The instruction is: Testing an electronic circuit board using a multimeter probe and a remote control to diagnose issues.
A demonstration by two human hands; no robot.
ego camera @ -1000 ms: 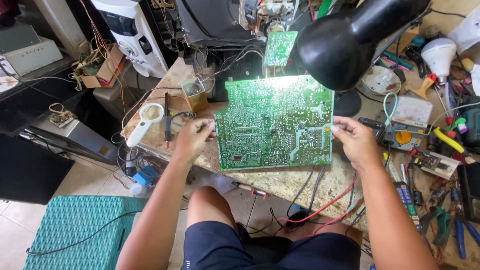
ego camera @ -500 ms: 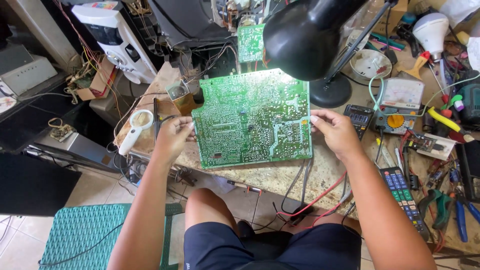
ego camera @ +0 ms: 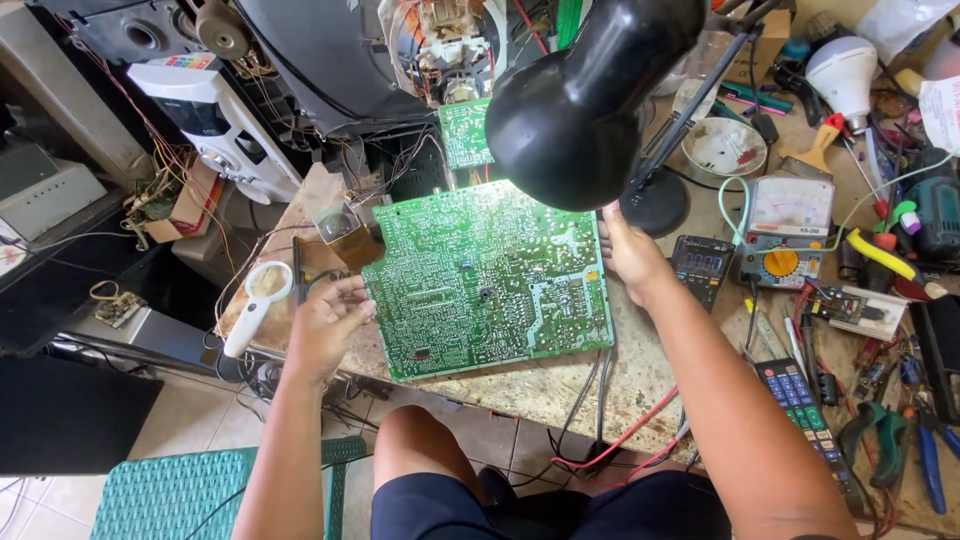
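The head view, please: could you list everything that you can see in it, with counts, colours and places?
circuit board: one large, green, solder side up, middle of the bench
small circuit board: one, green, behind the large one
desk lamp: one, black, over the board's far right corner
magnifying glass: one, white, left edge of the bench
analogue meter: one, white with yellow dial, right of the lamp base
digital meter: one, dark, beside the right hand
remote control: one, black, right front
pliers: one pair, green handles, far right
left hand: at the board's left edge
right hand: on the board's right edge
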